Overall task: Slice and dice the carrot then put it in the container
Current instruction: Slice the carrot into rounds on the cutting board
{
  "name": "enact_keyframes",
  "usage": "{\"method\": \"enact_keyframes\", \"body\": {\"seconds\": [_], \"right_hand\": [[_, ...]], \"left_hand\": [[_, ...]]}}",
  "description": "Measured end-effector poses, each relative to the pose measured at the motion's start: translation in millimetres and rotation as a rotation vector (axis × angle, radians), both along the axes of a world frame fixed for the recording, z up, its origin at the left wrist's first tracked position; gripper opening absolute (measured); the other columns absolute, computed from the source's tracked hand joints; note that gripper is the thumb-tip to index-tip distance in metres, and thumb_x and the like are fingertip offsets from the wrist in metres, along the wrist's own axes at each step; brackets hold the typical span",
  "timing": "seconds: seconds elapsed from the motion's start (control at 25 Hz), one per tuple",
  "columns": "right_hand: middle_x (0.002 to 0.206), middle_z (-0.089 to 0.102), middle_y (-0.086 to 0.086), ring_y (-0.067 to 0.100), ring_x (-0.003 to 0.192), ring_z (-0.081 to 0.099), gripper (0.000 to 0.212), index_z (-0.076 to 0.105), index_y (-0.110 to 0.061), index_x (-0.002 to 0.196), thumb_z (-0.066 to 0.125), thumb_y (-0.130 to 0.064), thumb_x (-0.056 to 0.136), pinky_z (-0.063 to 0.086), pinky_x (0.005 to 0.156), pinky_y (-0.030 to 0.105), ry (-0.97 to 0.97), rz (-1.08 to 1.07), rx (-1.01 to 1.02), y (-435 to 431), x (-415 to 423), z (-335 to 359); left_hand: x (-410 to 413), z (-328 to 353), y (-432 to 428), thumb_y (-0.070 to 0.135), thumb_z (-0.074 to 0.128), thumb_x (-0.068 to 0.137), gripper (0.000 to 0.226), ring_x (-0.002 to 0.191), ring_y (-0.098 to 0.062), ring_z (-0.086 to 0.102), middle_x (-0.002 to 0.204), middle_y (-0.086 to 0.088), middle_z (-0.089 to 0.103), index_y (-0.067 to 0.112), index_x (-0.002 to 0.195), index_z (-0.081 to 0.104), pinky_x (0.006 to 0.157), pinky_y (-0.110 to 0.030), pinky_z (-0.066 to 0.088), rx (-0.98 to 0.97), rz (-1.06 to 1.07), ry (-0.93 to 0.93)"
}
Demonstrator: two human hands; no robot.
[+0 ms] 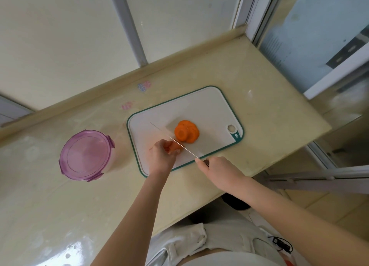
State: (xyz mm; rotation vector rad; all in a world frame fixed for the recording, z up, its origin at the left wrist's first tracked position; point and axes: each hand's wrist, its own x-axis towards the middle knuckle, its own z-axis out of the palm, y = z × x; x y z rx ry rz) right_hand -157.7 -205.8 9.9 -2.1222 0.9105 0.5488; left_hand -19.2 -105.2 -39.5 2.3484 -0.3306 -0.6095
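Note:
A white cutting board point(211, 105) with a teal rim lies on the beige counter. On it sits a pile of round orange carrot slices point(186, 131). My left hand point(162, 154) grips the remaining carrot stub point(176, 146) against the board. My right hand point(216, 166) holds the handle of a thin knife point(175, 141), whose blade lies across the stub's cut end, between the stub and the slices. A round container point(86, 154) with a purple clip-on lid stands closed, left of the board.
The beige counter point(269, 109) ends at an edge just right of and below the board. A tiled wall runs along the back, a window frame point(335, 72) at the right. Small stickers point(144, 86) mark the counter behind the board.

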Motion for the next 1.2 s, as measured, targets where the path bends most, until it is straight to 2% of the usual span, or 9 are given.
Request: {"method": "enact_keyframes", "body": {"seconds": [0.24, 0.44, 0.64, 0.8, 0.92, 1.04, 1.2], "right_hand": [[0.067, 0.046, 0.003, 0.023, 0.068, 0.049, 0.054, 0.037, -0.018, 0.062, 0.029, -0.059, 0.097, 0.032, 0.053, 0.029, -0.038, 0.032, 0.014, 3, 2, 6], [0.068, 0.049, 0.003, 0.019, 0.064, 0.049, 0.058, 0.043, -0.017, 0.065, 0.021, -0.062, 0.096, 0.036, 0.056, 0.030, -0.006, 0.042, -0.008, 4, -7, 3], [0.066, 0.049, 0.002, 0.015, 0.059, 0.047, 0.057, 0.043, -0.017, 0.064, 0.024, -0.059, 0.097, 0.034, 0.051, 0.028, 0.013, 0.033, -0.021, 0, -4, -4], [0.067, 0.051, 0.005, 0.023, 0.066, 0.053, 0.059, 0.046, -0.014, 0.064, 0.026, -0.058, 0.098, 0.037, 0.058, 0.030, -0.053, 0.058, -0.036, 2, 18, -22], [0.080, 0.060, 0.013, 0.029, 0.076, 0.058, 0.060, 0.051, -0.010, 0.073, 0.026, -0.059, 0.097, 0.039, 0.062, 0.032, -0.072, 0.069, -0.050, 1, 28, -36], [0.072, 0.054, 0.011, 0.025, 0.067, 0.053, 0.058, 0.045, -0.013, 0.066, 0.026, -0.058, 0.098, 0.037, 0.060, 0.031, -0.075, 0.075, -0.006, -6, 28, -35], [0.056, 0.042, 0.004, 0.019, 0.050, 0.041, 0.062, 0.040, -0.012, 0.064, 0.024, -0.063, 0.095, 0.036, 0.052, 0.030, -0.055, -0.011, 0.163, -27, 37, -23]], "left_hand": [[2, 3, 0, 0.020, 0.076, 0.075, 0.029, 0.086, -0.020, 0.060, 0.091, -0.004, 0.065, 0.009, 0.099, 0.065, 0.074, -0.025, 0.043, -0.005, -0.007, 0.029], [3, 1, 0, 0.022, 0.076, 0.074, 0.031, 0.087, -0.021, 0.060, 0.093, -0.004, 0.066, 0.009, 0.100, 0.065, 0.077, -0.028, 0.047, -0.006, -0.005, 0.039], [4, -1, 1, 0.021, 0.076, 0.074, 0.031, 0.086, -0.021, 0.060, 0.092, -0.005, 0.066, 0.008, 0.101, 0.066, 0.077, -0.029, 0.047, -0.002, -0.004, 0.024], [1, 2, 0, 0.019, 0.074, 0.076, 0.030, 0.084, -0.018, 0.057, 0.094, -0.006, 0.065, 0.007, 0.101, 0.065, 0.072, -0.021, 0.039, 0.011, -0.009, 0.020], [0, 5, -1, 0.019, 0.074, 0.076, 0.029, 0.081, -0.015, 0.055, 0.094, -0.006, 0.066, 0.007, 0.101, 0.066, 0.069, -0.015, 0.035, 0.020, -0.009, 0.009], [1, 5, 0, 0.019, 0.075, 0.076, 0.032, 0.082, -0.013, 0.054, 0.097, -0.005, 0.066, 0.007, 0.105, 0.065, 0.072, -0.017, 0.035, 0.013, -0.003, 0.012], [0, 6, 0, 0.020, 0.074, 0.077, 0.034, 0.086, -0.012, 0.053, 0.098, -0.002, 0.063, 0.008, 0.107, 0.064, 0.074, -0.018, 0.037, 0.005, -0.015, 0.008]]}}
